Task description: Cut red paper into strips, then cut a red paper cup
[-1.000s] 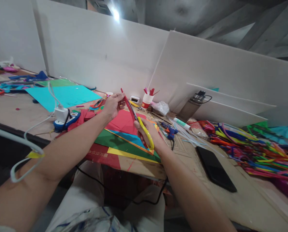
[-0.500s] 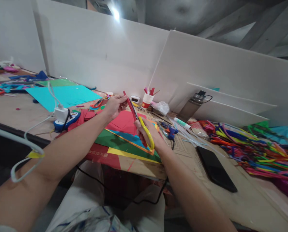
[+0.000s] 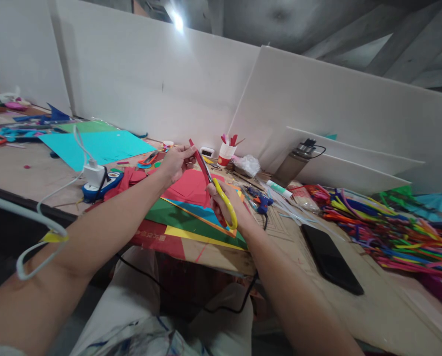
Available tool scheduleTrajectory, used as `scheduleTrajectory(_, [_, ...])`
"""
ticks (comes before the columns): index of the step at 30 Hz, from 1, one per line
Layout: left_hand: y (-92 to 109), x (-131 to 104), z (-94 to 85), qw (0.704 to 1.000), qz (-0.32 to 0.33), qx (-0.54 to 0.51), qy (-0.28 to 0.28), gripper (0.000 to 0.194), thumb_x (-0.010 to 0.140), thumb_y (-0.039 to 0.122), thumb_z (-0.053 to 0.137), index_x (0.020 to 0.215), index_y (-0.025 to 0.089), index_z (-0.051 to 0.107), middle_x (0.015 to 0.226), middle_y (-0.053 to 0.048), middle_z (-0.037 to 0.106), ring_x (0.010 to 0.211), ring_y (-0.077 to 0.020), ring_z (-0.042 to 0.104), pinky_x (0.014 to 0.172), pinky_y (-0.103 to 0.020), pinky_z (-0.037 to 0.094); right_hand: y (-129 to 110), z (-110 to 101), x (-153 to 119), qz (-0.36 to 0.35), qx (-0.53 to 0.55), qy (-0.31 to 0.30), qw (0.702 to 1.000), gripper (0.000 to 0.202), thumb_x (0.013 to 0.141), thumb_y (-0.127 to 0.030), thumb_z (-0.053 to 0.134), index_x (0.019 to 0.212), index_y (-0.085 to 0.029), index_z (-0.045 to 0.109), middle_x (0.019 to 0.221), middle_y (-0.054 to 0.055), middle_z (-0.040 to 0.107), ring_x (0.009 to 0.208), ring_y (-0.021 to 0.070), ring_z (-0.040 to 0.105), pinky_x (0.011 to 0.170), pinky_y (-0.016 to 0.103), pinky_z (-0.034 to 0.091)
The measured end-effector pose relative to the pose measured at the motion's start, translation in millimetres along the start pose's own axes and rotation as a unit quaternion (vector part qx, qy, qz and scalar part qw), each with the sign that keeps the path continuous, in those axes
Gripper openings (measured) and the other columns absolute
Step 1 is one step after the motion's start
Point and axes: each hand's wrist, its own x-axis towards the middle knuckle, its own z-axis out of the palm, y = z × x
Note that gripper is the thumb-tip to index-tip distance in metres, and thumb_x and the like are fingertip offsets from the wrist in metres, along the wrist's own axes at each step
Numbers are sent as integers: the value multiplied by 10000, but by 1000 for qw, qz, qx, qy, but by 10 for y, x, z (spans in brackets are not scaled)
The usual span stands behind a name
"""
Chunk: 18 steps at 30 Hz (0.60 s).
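My left hand point(image 3: 179, 162) pinches the upper end of a narrow red paper strip point(image 3: 200, 160). The strip slants down to the right, towards my right hand point(image 3: 221, 200). That hand is closed round the yellow handles of a pair of scissors point(image 3: 226, 205), whose blades point up and left along the strip. Whether the blades are parted cannot be made out. Beneath both hands lie red paper sheets point(image 3: 187, 188), on top of blue, orange, yellow and green sheets point(image 3: 172, 215).
A paper cup point(image 3: 226, 152) with red pieces stands behind my hands. To the right are a glue gun point(image 3: 261, 201), a bottle point(image 3: 293, 162), a black phone point(image 3: 332, 259) and colourful pipe cleaners point(image 3: 395, 232). A power strip point(image 3: 102, 188) and a cyan sheet point(image 3: 98, 148) lie left.
Both hands stay almost in place. The scissors' yellow handles have shifted very slightly in my right hand.
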Motion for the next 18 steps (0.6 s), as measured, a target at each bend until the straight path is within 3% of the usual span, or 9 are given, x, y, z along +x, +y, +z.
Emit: scheduleTrajectory(18, [35,15,-18,1000,0,-1,13,154,791,177,693,705,127,575,597,16,580,497,-45,519,478,-157,399,-37,18,6,17,-7,10,1000,428,831,-633,521,845,-210,458,554,-56,509,363,74,462,307,170,383])
